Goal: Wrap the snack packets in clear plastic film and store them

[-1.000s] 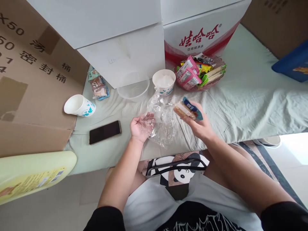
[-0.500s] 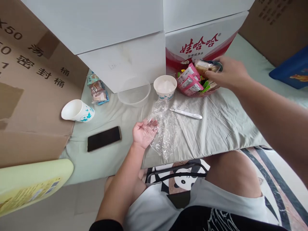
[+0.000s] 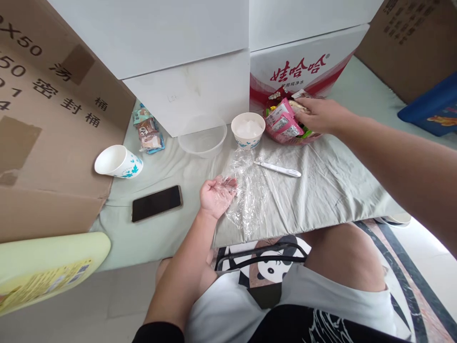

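Observation:
My left hand [image 3: 217, 196] rests palm up on the cloth, its fingers loosely curled in a crumpled clear plastic bag [image 3: 248, 205]. At the right, my right hand [image 3: 316, 114] reaches into a clear reddish basket [image 3: 294, 141] and grips a wrapped snack [image 3: 299, 107], mostly covered by my fingers. Pink snack packets [image 3: 285, 121] lie beside it in the basket. A white pen-shaped cutter [image 3: 278, 168] lies right of the plastic bag. Behind the bag stands a paper cup [image 3: 248, 142] with whitish translucent content, next to a clear plastic bowl [image 3: 203, 145].
On the left are a tipped paper cup [image 3: 123, 163], a black phone [image 3: 157, 203] and wrapped snacks [image 3: 149, 131]. White boxes [image 3: 200, 90] wall off the back; a brown carton [image 3: 57, 157] stands left. A blue object [image 3: 430, 107] is at the far right.
My right hand has moved left and slightly down with the wrapped snack, deeper into the basket. My left hand stays in the plastic bag. The view has shifted slightly.

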The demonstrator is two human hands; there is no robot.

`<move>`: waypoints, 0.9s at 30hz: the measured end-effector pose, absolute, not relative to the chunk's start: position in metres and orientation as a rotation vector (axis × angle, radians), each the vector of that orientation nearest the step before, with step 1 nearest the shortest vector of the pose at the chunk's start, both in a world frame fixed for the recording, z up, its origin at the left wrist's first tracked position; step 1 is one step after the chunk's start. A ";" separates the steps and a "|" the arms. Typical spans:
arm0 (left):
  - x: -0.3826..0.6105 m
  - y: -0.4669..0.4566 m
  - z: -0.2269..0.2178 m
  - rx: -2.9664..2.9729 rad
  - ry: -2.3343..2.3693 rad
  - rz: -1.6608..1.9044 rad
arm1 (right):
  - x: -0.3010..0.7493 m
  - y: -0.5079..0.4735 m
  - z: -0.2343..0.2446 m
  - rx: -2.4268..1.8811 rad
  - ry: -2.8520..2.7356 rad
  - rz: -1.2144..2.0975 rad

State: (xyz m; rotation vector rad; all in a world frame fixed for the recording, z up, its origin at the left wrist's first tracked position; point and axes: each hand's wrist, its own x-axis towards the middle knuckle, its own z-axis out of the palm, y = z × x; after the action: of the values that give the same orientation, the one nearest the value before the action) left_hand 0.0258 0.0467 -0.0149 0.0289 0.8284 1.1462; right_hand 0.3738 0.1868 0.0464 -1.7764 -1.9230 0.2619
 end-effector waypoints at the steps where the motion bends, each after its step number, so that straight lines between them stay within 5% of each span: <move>1: 0.026 0.046 -0.014 0.029 0.828 1.149 | 0.375 0.188 0.045 -1.825 -1.904 0.314; 10: 0.027 0.045 -0.009 0.021 0.803 1.154 | 0.353 0.164 0.070 -2.051 -1.938 0.514; 16: 0.027 0.044 -0.010 0.019 0.804 1.140 | 0.331 0.115 0.085 -1.606 -1.665 -0.045; 23: 0.025 0.042 -0.005 0.094 0.852 1.119 | 0.242 0.026 -0.009 -0.996 -2.168 0.388; 27: 0.020 0.033 -0.005 0.300 0.881 1.125 | 0.218 0.008 -0.041 -1.181 -2.311 0.480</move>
State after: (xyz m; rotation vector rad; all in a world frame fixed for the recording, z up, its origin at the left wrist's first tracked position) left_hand 0.0202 0.0326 -0.0047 0.3002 0.8810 1.1254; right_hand 0.2176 0.0085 -0.0407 -1.1813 -2.3113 0.4802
